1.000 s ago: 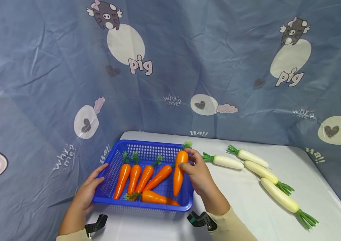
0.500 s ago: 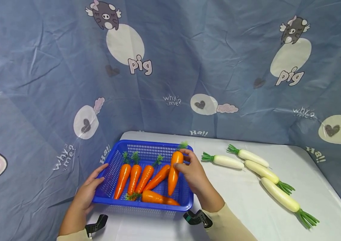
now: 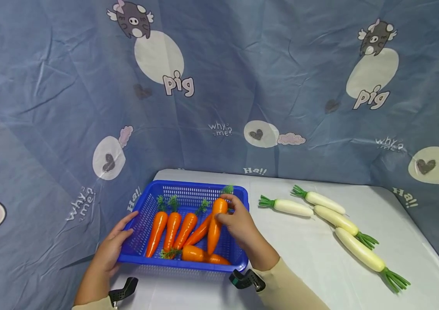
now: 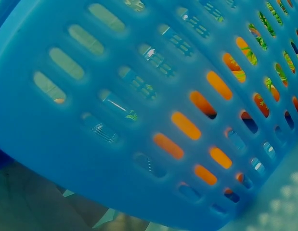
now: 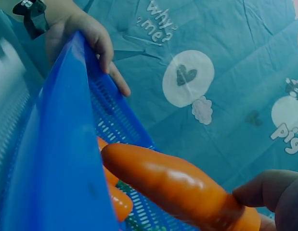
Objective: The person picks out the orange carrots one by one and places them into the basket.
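Observation:
My left hand [image 3: 111, 245] grips the left rim of a blue plastic basket [image 3: 157, 262], fingers over the edge. Its slotted wall [image 4: 86, 163] fills the left wrist view. With thumb and fingers, my right hand [image 3: 244, 226] pinches a carrot [image 3: 214, 234] near its leafy top, above the basket's right half. That carrot's tip points down toward the near side, in front of a slanting carrot [image 3: 200, 231] and a carrot lying crosswise [image 3: 193, 254]. Three more carrots lie side by side at the left, among them the leftmost carrot [image 3: 156, 232]. The right wrist view shows the held carrot [image 5: 173, 180] up close.
Several white radishes with green tops lie right of the basket on the white table [image 3: 293, 258]: one radish [image 3: 293, 207] nearest the basket, the lowest radish [image 3: 360, 252] toward the front right. A blue printed cloth [image 3: 219, 86] hangs behind and at both sides.
My right hand has moved left with the carrot, from the basket's right edge to over the slanting and crosswise carrots. The left hand has stayed on the rim.

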